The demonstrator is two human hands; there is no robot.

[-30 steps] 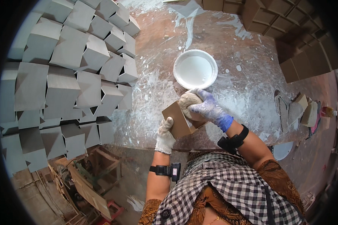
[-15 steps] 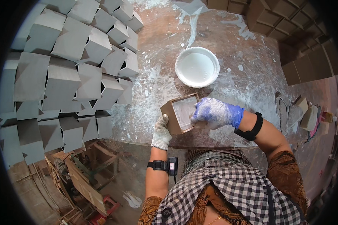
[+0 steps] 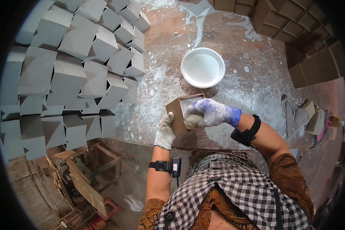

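My left hand (image 3: 165, 130), in a white knit glove, grips a small brown open box (image 3: 177, 111) by its left side, thumb on the outer wall. The box is tilted, its opening turned to the right, and white coating covers the inside. My right hand (image 3: 205, 113) wears a blue glove smeared with white; its fingers are curled at the opening and partly inside it. Anything held in those fingers is hidden. Just beyond the box stands a round white bowl (image 3: 203, 68) of white liquid.
Stacked grey-white boxes (image 3: 69, 73) fill the left side. Plain brown boxes (image 3: 314, 68) are piled at the far right. Cloths (image 3: 295, 115) lie by the right edge of the paint-spattered table (image 3: 161, 84). Wooden frames (image 3: 88, 180) stand on the floor at lower left.
My right hand has moved left and further over the box opening, covering more of it. The box has turned slightly in my left hand, which keeps its grip.
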